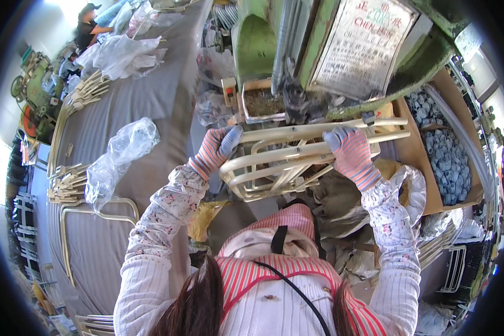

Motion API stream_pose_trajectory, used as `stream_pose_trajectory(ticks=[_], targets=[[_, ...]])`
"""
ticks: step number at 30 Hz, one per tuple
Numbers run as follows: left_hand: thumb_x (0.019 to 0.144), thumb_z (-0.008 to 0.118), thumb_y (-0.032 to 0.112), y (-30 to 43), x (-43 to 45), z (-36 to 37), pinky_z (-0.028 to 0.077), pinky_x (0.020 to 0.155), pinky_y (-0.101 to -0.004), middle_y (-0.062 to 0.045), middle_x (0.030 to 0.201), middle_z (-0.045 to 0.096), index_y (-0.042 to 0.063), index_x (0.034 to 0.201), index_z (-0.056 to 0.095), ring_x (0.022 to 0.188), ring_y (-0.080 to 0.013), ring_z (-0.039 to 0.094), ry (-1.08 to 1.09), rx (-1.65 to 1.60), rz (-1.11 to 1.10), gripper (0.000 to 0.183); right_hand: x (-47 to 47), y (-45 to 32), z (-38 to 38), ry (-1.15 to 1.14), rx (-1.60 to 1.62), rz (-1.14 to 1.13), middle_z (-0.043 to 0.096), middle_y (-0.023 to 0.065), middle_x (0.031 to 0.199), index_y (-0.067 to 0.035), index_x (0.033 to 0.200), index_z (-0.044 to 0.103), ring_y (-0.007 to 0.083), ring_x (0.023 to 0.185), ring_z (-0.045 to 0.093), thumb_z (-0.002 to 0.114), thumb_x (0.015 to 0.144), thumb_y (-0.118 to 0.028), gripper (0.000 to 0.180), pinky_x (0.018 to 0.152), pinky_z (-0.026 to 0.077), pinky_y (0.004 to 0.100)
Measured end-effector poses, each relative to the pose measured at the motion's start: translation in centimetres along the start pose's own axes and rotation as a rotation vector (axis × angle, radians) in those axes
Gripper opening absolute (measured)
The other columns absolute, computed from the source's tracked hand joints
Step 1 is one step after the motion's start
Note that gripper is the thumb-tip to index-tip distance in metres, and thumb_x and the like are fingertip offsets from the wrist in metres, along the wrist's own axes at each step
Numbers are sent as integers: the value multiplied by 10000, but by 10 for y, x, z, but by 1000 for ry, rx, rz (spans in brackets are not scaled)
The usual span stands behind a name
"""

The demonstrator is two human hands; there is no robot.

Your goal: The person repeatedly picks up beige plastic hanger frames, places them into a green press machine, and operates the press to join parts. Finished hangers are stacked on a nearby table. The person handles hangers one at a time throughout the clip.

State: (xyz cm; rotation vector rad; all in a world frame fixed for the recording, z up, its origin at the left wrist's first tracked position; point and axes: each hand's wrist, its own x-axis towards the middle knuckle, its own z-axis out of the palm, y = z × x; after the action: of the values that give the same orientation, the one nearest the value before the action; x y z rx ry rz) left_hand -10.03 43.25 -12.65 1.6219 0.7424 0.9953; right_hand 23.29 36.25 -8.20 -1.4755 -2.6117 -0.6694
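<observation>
Both my hands wear striped knit gloves and hold a cream-coloured bent metal tube frame (pixel 273 155) below the head of a green machine. My left hand (pixel 219 148) grips its left end, with the thumb on the upper tube. Farther right, my right hand (pixel 352 152) closes around the tubes near their straight ends. Several bent bars lie one behind another in the frame; whether they are joined I cannot tell. Small dark holes or rivets show on the tubes. A dark part of the machine (pixel 298 101) is just above the frame, and whether they touch is unclear.
A grey cloth-covered table (pixel 159 126) at left bears bundled cream tube frames (pixel 69 185) and a clear plastic bag (pixel 122 155). At right stands a cardboard box (pixel 434 185) of grey-blue plastic fittings (pixel 449 168). A metal tray (pixel 262 115) sits under the machine. A person (pixel 86 29) works far left.
</observation>
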Motion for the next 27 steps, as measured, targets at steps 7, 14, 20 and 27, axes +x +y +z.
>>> stream_pose_trajectory(ticks=[7,14,20,27], targets=[[920,563,214,1,-3,1,405,603,-224,68,727,562,-21,909,653,710,-23,407,19,6,87,252,-5,2,-3,154,-7,-46,639,120,911,-114,1027,571,292,810,616,577,685,-135,343,648,467,423],[793,719,205,50,12,5,416,577,-208,23,774,603,9,979,642,649,-55,486,-152,150,-143,281,-7,5,-1,263,60,-40,587,82,847,-118,981,562,269,760,582,608,620,-154,367,606,443,407],[820,553,449,20,52,-3,476,801,-293,-53,973,641,154,1208,565,931,-159,601,368,-539,-1434,487,-1,5,-5,270,148,-65,570,70,831,-123,962,547,255,748,578,636,597,-174,379,575,440,390],[849,563,347,29,59,-11,501,788,-267,-19,950,625,108,1135,608,866,-109,599,78,-545,-1308,375,-2,10,-16,290,171,-69,568,69,819,-114,976,544,249,734,575,650,583,-183,413,559,433,384]])
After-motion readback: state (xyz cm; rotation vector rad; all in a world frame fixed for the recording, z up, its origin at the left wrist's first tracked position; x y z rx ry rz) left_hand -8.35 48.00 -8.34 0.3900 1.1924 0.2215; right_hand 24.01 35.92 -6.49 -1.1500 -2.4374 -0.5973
